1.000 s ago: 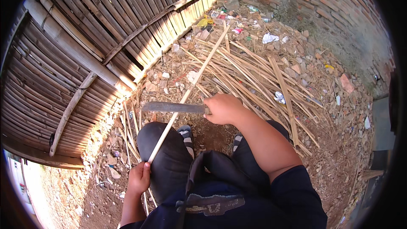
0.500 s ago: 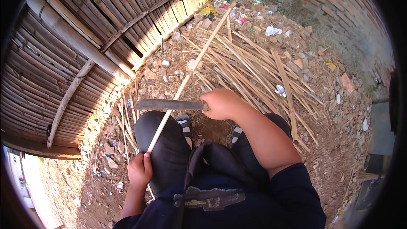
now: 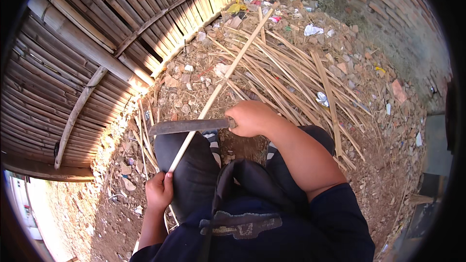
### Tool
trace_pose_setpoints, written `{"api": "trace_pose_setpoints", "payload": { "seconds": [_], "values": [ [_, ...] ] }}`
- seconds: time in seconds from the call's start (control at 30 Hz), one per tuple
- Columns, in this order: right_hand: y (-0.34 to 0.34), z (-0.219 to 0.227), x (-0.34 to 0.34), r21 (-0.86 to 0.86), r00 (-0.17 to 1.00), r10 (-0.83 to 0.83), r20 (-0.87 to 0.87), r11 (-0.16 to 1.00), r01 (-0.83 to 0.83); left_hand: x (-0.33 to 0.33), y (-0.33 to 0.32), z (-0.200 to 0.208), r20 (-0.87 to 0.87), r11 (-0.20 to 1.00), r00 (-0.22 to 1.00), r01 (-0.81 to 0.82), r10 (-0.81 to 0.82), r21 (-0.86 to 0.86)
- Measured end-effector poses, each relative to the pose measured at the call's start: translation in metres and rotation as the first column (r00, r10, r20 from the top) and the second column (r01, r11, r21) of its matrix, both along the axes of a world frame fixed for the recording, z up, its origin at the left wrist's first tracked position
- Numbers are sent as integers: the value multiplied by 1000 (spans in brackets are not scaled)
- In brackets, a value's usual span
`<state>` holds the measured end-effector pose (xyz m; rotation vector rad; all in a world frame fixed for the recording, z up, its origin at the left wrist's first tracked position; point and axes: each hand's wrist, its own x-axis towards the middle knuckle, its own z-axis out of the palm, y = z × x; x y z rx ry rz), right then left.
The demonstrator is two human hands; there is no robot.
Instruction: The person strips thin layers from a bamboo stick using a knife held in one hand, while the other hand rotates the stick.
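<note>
Fingers clamped, right hand (image 3: 248, 118) holds the knife (image 3: 174, 127), left hand (image 3: 159, 190) the strip (image 3: 213, 97); the knife now crosses closer, shortening the stretch between.

From my station I note: strip (image 3: 212, 99), pale tan; machete (image 3: 177, 127), dull grey-brown; shirt (image 3: 310, 242), navy with grey print (image 3: 242, 224); footwear (image 3: 211, 139), black-and-white banded.

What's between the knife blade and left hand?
The head view shows the pale strip's lower part there, with the dark left trouser leg behind it.
</note>
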<state>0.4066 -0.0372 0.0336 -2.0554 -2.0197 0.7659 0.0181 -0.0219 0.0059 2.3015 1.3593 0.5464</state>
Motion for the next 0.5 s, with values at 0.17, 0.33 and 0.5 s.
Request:
{"api": "trace_pose_setpoints", "payload": {
  "seconds": [0.17, 0.33, 0.5],
  "values": [
    [13, -26, 41, 48, 976, -168, -137, 983, 176, 1, 3, -4, 52, 1000, 998, 21, -21, 1],
    [11, -17, 31, -27, 980, -187, -69, 982, 186, 0, 2, 0, 15, 999, 1000, 17, -17, -28],
    [1, -10, 6, 102, 996, 69, -53, 993, -63, -5, 5, -6, 7, 999, 1000, 19, -19, -31]
  ]
}}
